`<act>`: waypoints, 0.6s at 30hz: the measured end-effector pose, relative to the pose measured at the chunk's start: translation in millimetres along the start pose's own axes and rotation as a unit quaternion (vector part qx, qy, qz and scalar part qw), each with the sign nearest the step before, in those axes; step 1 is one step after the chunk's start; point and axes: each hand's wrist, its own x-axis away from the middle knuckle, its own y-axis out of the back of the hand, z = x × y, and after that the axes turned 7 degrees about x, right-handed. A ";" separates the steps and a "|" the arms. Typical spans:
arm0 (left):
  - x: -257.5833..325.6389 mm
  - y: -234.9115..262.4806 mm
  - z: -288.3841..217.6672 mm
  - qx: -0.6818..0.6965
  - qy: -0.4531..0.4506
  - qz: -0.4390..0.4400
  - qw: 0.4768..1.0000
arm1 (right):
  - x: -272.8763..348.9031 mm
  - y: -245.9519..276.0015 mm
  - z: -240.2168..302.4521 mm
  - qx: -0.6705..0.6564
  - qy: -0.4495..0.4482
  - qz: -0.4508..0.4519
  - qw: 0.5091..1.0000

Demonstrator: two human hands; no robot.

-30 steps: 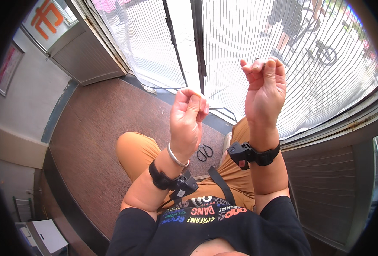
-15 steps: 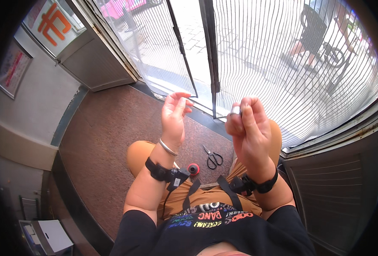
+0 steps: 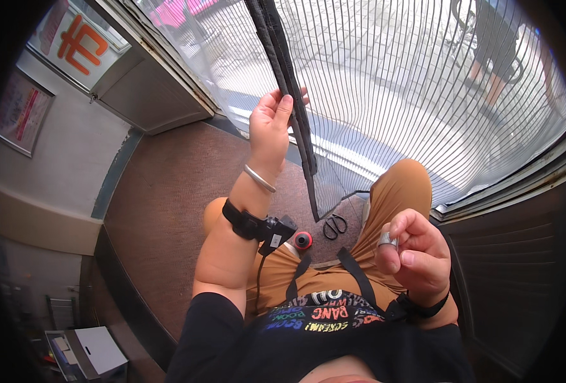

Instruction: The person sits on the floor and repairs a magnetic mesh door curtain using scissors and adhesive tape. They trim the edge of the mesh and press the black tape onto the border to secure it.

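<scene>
A magnetic-looking mesh door curtain [image 3: 385, 121] with thin dark stripes hangs in the doorway. My left hand [image 3: 270, 124] grips its black edge strip [image 3: 285, 70], thumb in front and fingers behind. Held low at the right, by my knee, is my right hand [image 3: 423, 255], its fingers curled together in a pinch. A silver thimble ring [image 3: 388, 239] sits on one of its fingers. Anything between those fingertips is too small to make out. On the floor between my legs lie black-handled scissors [image 3: 335, 226], partly behind the mesh, and a small round red-and-black object [image 3: 303, 240].
Metal door panels stand on the left [image 3: 152, 92] and right [image 3: 513, 268]. Brown speckled floor [image 3: 161, 191] spreads to my left. Outside, beyond the mesh, a person [image 3: 494, 51] is near a bicycle. A box of papers [image 3: 98, 351] is at the lower left.
My left hand has moved up and taken hold of the curtain's black edge, which now reaches nearer me, over the scissors. My right hand has dropped down and to the right.
</scene>
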 end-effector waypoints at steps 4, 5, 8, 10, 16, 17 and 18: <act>15.7 -6.1 -15.2 -0.026 0.004 -0.012 1.000 | 0.8 4.3 -2.7 0.031 0.029 -0.021 0.999; 21.7 -9.3 -18.2 -0.030 0.003 -0.008 1.000 | 1.0 4.6 -3.5 0.058 0.036 -0.034 0.997; 36.8 -15.4 -26.4 -0.030 0.006 0.001 1.000 | -12.0 8.8 -16.2 0.142 0.071 -0.054 0.986; 40.3 -15.7 -31.0 -0.034 0.010 0.005 0.999 | -30.5 7.3 -23.0 0.200 0.086 -0.100 0.971; 60.3 -28.0 -47.6 -0.010 0.018 0.040 0.999 | -70.7 6.8 -35.5 0.300 0.143 -0.147 0.932; 62.2 -28.8 -51.0 -0.006 0.020 0.046 0.999 | -76.5 6.1 -36.2 0.299 0.146 -0.143 0.932; 63.7 -30.6 -55.8 -0.027 0.017 0.052 0.998 | -81.5 5.3 -37.2 0.314 0.171 -0.143 0.923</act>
